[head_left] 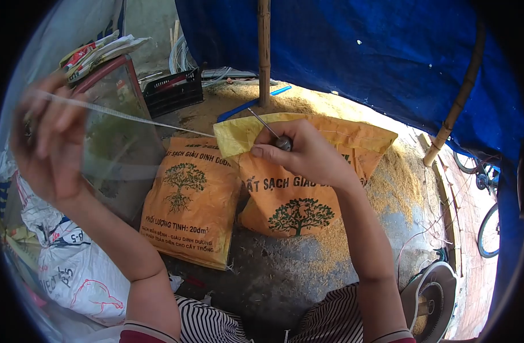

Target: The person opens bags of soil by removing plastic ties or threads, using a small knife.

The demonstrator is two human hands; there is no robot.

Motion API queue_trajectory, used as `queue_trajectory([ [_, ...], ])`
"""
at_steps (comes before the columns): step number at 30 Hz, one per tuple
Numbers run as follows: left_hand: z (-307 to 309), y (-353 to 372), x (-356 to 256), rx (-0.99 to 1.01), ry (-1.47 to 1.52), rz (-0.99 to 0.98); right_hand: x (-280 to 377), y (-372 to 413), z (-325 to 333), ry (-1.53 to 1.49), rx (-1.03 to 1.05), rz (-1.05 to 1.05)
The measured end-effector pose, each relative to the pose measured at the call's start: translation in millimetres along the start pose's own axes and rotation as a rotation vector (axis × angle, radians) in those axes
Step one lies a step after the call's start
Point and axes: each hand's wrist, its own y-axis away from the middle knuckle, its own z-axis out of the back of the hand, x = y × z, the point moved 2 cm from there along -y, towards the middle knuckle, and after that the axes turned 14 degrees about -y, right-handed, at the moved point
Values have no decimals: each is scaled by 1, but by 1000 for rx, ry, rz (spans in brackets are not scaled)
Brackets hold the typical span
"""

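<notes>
My left hand [53,131] is raised at the left, blurred, with its fingers bent around a pale string [124,116]. The string runs taut to the folded yellow top edge of an orange sack [308,183]. At that edge my right hand [290,146] grips a metal tool [265,123] with a dark rounded handle and a thin shaft pointing up and left. The sack is printed with a green tree. Beside it on the left lies another orange sack [187,200] with similar print.
A black crate [173,94] stands behind, near a bamboo pole [264,51]. White sacks [84,274] lie at the left. Loose grain [388,188] is scattered at the right, near a grey bucket [413,297]. A blue tarp [359,57] hangs behind.
</notes>
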Motion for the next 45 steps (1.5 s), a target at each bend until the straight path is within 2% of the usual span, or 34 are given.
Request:
queue_trajectory([
  [1,18,4,-11,1,-3,1,4,1,2,5,-11,-36],
  [2,36,9,-24,47,46,-80,16,4,6,3,-11,-35],
  [3,46,11,-32,91,96,-161,30,9,12,-26,29,-165],
  [4,50,11,-28,88,95,-163,38,14,17,-53,71,-296],
  [5,60,10,-17,0,-45,-116,44,18,22,-41,173,-191],
  [6,70,9,-4,-88,-184,-69,48,24,27,-36,178,-192],
  [8,84,0,37,-322,-1255,187,56,35,28,-22,427,-239],
  [9,86,0,59,-212,-1570,269,76,35,30,117,399,-371],
  [10,87,-1,81,-87,-1879,353,75,35,32,122,397,-372],
  [12,84,-18,122,-67,-1456,254,60,34,48,254,-126,-309],
  [14,55,-33,167,-108,-1169,161,35,25,56,527,-377,-177],
  [16,28,-37,211,-8,-1290,175,-11,23,61,604,-382,28],
  [18,0,-40,242,125,-1254,245,-26,21,57,677,-320,-111],
  [19,0,-39,254,118,-1252,243,-33,22,56,641,-302,-168],
  [20,-1,-39,267,221,-1181,304,-39,23,56,605,-284,-224],
  [21,-5,-39,272,324,-1106,364,-42,23,57,607,-280,-221],
  [22,-6,-38,272,322,-1106,365,-43,23,57,618,-301,-152],
  [24,-7,-31,273,396,-702,710,-47,25,58,622,-329,-90],
  [25,-7,-32,270,401,-703,713,-49,24,58,574,-332,-100],
  [27,-4,-29,267,480,-703,888,-51,23,58,521,-337,-108],
  [30,1,-25,274,558,-749,784,-49,21,54,435,-330,-143],
  [34,10,-21,282,575,-643,782,-50,19,50,360,-389,-135],
  [36,12,-15,285,444,-476,826,-50,18,46,342,-393,-135],
  [40,16,-12,283,411,-397,821,-54,16,45,385,-411,-104],
  [43,28,-16,277,395,-513,789,-53,14,44,455,-427,-83],
  [45,51,-21,273,269,-943,768,-50,14,46,475,-445,-97],
])
